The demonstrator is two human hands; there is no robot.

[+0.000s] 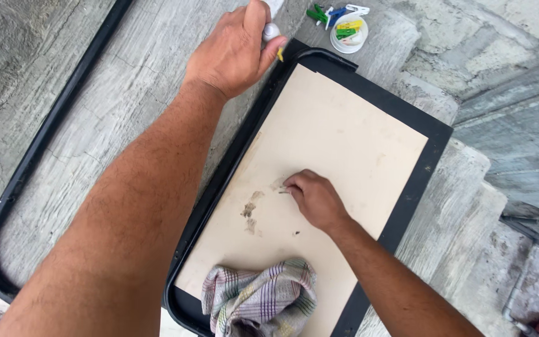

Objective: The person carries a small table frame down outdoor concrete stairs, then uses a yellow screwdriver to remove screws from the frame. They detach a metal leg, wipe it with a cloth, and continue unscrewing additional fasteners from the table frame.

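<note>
On the grey stone floor lies a black tray (pixel 435 134) with a beige board (pixel 338 143) inside it, and this is where I work; my left hand (pixel 235 50) is closed around a small white tube (pixel 271 30) with a yellow tip, right at the tray's top corner; my right hand (pixel 315 198) sits in the middle of the board, fingers pinched narrow on a tiny dark bit that I cannot make out, just beside some brown stains (pixel 251 209); I think the tube could drip on the board if I squeeze too hard, and the tiny bit could slip away because it is so small; the checked cloth (pixel 260 299) at the near end could smear the stains if bumped; a little white dish (pixel 349 34) past the tray holds bright clothes pegs (pixel 338 15), green, yellow and blue; a black frame (pixel 32 156) lies well apart on the left
</note>
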